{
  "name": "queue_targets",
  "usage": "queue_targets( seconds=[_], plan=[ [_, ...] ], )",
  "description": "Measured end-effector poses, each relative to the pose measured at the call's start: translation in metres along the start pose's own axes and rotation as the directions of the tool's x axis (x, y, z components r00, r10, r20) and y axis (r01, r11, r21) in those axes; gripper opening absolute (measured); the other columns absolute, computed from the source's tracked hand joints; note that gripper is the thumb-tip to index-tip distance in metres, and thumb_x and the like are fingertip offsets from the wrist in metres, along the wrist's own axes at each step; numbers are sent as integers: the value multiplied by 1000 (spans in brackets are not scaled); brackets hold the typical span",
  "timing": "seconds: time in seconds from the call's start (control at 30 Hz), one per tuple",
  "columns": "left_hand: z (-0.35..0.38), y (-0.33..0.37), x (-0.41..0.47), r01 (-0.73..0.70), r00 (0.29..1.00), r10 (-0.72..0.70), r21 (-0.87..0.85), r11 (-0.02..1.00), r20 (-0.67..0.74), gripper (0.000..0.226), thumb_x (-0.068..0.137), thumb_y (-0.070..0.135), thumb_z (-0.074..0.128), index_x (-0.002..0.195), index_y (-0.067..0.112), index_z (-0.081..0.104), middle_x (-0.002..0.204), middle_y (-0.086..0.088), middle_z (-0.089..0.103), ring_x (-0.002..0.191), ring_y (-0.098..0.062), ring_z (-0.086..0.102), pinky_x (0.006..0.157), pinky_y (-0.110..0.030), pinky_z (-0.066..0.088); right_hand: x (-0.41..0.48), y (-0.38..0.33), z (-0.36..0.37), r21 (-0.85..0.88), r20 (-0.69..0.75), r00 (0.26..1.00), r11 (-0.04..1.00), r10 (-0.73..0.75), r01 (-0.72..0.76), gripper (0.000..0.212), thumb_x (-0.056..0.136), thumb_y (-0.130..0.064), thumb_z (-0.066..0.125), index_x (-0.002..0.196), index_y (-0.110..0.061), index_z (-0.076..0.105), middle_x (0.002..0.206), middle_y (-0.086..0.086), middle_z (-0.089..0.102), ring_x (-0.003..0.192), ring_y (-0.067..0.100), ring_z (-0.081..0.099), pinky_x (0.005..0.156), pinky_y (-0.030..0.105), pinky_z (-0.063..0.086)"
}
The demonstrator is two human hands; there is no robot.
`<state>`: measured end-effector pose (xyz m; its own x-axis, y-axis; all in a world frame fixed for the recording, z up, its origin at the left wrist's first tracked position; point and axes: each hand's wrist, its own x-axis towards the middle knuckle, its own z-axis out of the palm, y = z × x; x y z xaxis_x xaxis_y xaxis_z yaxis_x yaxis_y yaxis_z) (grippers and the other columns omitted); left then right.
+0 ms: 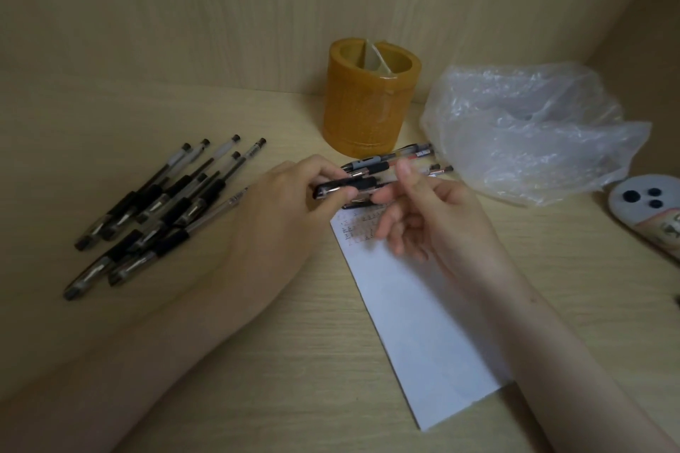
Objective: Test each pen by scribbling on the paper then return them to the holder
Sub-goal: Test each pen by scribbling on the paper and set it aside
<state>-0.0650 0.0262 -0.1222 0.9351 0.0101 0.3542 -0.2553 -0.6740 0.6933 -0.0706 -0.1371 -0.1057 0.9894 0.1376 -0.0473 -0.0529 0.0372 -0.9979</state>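
Observation:
My left hand (pixel 294 206) pinches the capped end of a black pen (pixel 353 186) held level above the top of the white paper strip (pixel 415 313). My right hand (pixel 430 217) meets the same pen at its other end, thumb raised, fingers curled under it. Faint scribbles mark the paper's upper end. The amber cylindrical pen holder (pixel 371 99) stands upright behind, with a divider inside and no pens showing. Several black pens (pixel 162 210) lie piled at the left. A few more pens (pixel 397 158) lie in front of the holder.
A crumpled clear plastic bag (pixel 526 129) sits right of the holder. A phone (pixel 647 210) lies face down at the right edge. Wooden walls close the desk at the back and right.

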Motion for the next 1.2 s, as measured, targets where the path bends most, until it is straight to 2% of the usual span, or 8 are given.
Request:
queue_targets(
  seconds=[0.13,0.27,0.4,0.53,0.73,0.93,1.07,1.2],
  plan=[
    [7,-11,5,-78,993,94,204,976,-71,18,78,39,66,95,32,67,86,8,62,85,-6,51,64,-21,34,1,-5,-6,-14,-105,993,999,-48,47,40,99,-34,43,76,-9,64,48,5,58,35,11,42,35,15,24],
    [9,-19,8,-174,977,199,247,953,-80,25,74,36,71,95,22,70,93,10,66,89,-4,33,75,-20,27,0,-6,-4,-10,-110,993,999,-49,49,38,99,-32,44,74,-12,65,47,4,55,34,11,39,35,15,24],
    [6,-19,8,-125,987,144,219,968,-73,40,73,45,69,105,21,67,103,9,62,98,-8,35,83,-20,25,-2,-5,-2,-17,-110,993,999,-45,44,35,98,-27,46,74,-9,65,45,5,54,34,12,37,35,13,26],
    [-3,-17,11,-134,989,146,217,967,-40,33,79,39,66,105,20,66,101,8,61,101,-14,45,84,-22,28,-2,-5,-2,-37,-112,992,998,-56,52,34,99,-23,45,75,-7,64,44,4,53,33,11,37,34,13,26],
    [-38,-20,9,-86,995,101,446,891,-11,19,83,18,65,101,13,64,97,-6,63,93,-24,55,82,-37,43,-1,-8,-8,-40,-150,986,997,-70,65,34,99,-20,45,73,-7,63,43,3,52,33,9,38,34,14,28],
    [-48,-27,8,55,997,-79,516,855,24,14,86,23,60,97,15,64,98,-3,62,90,-19,57,77,-33,46,0,-7,-13,-56,-175,980,995,-91,83,34,99,-20,45,81,2,63,44,4,52,34,8,39,35,13,29],
    [-42,-31,7,-32,999,22,453,891,26,13,84,20,63,96,17,65,90,2,63,85,-15,57,74,-31,46,1,-6,-14,-55,-187,979,996,-83,74,33,100,-20,45,79,-1,63,44,3,52,34,8,39,35,14,29],
    [-44,-8,11,-143,979,153,82,986,-136,17,83,15,63,99,21,66,84,7,61,73,-6,56,67,-17,45,0,-5,-10,-62,-141,988,997,-62,53,31,99,-19,47,77,-6,64,46,4,53,35,8,40,36,14,30]
  ],
)
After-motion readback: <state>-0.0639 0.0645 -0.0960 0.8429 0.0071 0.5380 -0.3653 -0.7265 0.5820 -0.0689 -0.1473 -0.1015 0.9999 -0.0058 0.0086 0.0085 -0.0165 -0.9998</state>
